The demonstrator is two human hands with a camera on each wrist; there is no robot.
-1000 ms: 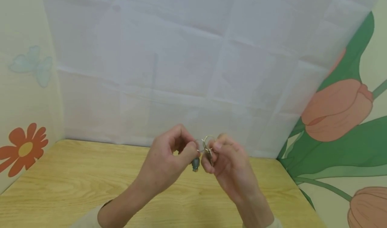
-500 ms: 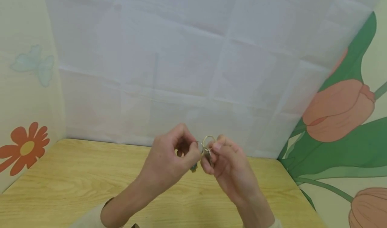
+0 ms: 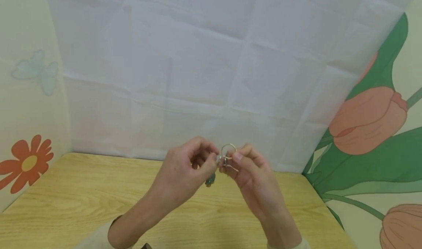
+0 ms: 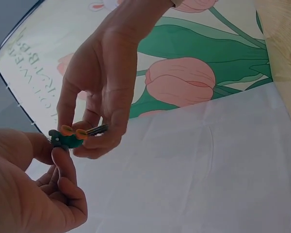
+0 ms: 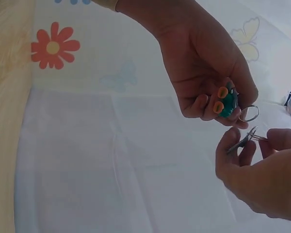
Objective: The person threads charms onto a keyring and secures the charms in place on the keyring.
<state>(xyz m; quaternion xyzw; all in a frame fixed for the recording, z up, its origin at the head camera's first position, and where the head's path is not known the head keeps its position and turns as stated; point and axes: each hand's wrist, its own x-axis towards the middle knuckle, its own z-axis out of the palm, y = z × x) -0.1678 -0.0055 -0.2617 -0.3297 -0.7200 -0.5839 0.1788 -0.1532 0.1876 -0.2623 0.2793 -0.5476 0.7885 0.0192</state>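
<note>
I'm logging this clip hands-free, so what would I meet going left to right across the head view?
Orange-red flower on the wall, left hand, metal ring showing between the hands, right hand, upper pink tulip.

Left grip (image 3: pixel 184 166) holds green charm (image 3: pixel 210 179); right grip (image 3: pixel 255 175) pinches ring (image 3: pixel 228 144).

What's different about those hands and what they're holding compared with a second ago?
The round pale metal ring in the right hand has risen slightly; the small green figure with orange parts has shifted slightly left. The left hand hasn't let go.
</note>
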